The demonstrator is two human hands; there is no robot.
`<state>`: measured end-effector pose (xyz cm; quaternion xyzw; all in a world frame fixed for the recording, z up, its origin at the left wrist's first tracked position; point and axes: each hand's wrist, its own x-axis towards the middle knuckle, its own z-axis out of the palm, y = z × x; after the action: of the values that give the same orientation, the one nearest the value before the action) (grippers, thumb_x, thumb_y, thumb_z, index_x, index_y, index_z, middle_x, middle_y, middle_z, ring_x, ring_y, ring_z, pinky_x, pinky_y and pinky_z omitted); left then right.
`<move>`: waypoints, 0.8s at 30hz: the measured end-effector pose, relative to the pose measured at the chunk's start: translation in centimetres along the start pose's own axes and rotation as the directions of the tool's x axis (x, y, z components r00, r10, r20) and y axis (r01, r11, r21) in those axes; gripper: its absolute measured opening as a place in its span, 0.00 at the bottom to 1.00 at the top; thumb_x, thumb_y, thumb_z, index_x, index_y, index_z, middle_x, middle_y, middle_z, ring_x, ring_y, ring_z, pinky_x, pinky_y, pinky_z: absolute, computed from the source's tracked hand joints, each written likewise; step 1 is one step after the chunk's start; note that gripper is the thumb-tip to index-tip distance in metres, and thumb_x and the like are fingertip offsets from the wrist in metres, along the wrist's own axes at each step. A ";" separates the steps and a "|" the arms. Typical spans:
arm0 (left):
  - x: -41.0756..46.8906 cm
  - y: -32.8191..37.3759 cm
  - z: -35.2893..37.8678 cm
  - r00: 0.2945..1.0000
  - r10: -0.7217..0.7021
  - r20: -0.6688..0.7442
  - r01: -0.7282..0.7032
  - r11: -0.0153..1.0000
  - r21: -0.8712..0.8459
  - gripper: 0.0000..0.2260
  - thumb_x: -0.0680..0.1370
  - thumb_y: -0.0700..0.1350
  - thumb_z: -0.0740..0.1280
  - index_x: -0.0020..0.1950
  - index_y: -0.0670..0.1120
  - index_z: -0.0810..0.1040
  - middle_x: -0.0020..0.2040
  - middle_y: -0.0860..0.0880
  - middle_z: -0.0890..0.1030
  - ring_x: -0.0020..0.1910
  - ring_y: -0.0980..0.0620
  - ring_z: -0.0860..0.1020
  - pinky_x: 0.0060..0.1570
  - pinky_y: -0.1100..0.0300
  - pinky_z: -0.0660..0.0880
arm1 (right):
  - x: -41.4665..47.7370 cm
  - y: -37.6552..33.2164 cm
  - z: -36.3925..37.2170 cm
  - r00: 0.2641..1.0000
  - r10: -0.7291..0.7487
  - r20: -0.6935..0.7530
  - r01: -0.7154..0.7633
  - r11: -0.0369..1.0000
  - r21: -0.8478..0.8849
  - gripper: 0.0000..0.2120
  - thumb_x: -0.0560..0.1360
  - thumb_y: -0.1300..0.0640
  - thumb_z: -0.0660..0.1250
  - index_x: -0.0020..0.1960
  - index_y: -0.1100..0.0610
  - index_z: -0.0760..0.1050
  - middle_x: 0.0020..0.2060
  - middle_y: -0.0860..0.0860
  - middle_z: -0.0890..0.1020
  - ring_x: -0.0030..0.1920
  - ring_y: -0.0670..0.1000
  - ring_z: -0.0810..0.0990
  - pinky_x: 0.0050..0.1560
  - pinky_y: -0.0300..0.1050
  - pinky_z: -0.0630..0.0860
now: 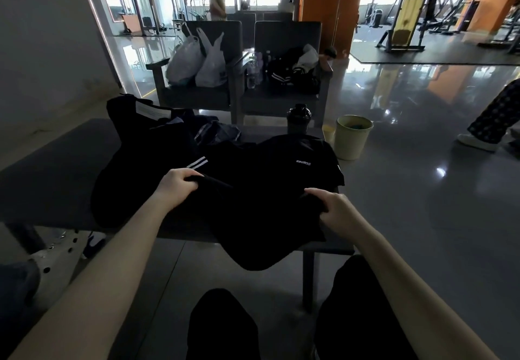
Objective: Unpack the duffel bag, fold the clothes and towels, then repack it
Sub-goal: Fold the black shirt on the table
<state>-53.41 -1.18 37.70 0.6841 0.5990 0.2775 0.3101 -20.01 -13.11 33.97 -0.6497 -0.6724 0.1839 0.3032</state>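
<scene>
Garment [267, 171], black with SPORTS lettering, gripped by left hand [180, 184] and right hand [336, 207].

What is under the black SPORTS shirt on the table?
The grey table, whose near edge it overhangs, and part of a white-striped black garment. Anything else beneath the shirt is covered.

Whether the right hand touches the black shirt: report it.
Touching. Head view: the right hand grips a fold of the black shirt.
</scene>
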 end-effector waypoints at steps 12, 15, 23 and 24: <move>1.1 -2.7 0.2 0.971 -0.231 0.064 0.234 0.971 -0.055 0.19 0.81 0.51 0.62 0.46 0.34 0.80 0.42 0.39 0.80 0.43 0.42 0.79 0.47 0.53 0.73 | 0.2 3.1 -1.1 0.860 0.500 -0.097 -0.480 0.859 0.177 0.25 0.79 0.50 0.61 0.26 0.57 0.60 0.24 0.51 0.67 0.26 0.50 0.65 0.30 0.44 0.59; 1.5 -4.1 0.9 0.946 -0.323 -0.037 0.324 0.946 0.026 0.17 0.81 0.49 0.61 0.41 0.37 0.77 0.41 0.40 0.78 0.40 0.43 0.76 0.49 0.53 0.71 | 0.1 5.0 -0.5 0.748 0.655 -0.103 -0.613 0.743 0.270 0.23 0.80 0.51 0.58 0.28 0.57 0.60 0.26 0.51 0.67 0.26 0.50 0.65 0.28 0.43 0.60; 4.2 -5.3 2.5 0.932 -0.316 -0.175 0.277 0.936 -0.217 0.15 0.83 0.49 0.55 0.52 0.39 0.76 0.41 0.44 0.75 0.39 0.48 0.74 0.44 0.55 0.69 | 1.9 7.3 0.9 0.803 0.555 -0.219 -0.400 0.773 0.493 0.11 0.78 0.63 0.57 0.40 0.59 0.74 0.31 0.53 0.74 0.31 0.51 0.70 0.33 0.44 0.64; 4.8 -5.2 2.5 0.929 -0.314 -0.198 0.251 0.924 -0.289 0.14 0.83 0.48 0.55 0.55 0.41 0.77 0.41 0.46 0.76 0.39 0.50 0.74 0.45 0.55 0.70 | 2.6 7.5 0.8 0.793 0.558 -0.245 -0.365 0.757 0.542 0.11 0.78 0.62 0.58 0.39 0.60 0.73 0.30 0.53 0.73 0.31 0.51 0.69 0.33 0.44 0.63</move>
<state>-54.24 3.78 32.16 0.5048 0.6837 0.3859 0.3588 -14.72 -9.80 28.98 -0.7281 -0.3468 0.2769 0.5225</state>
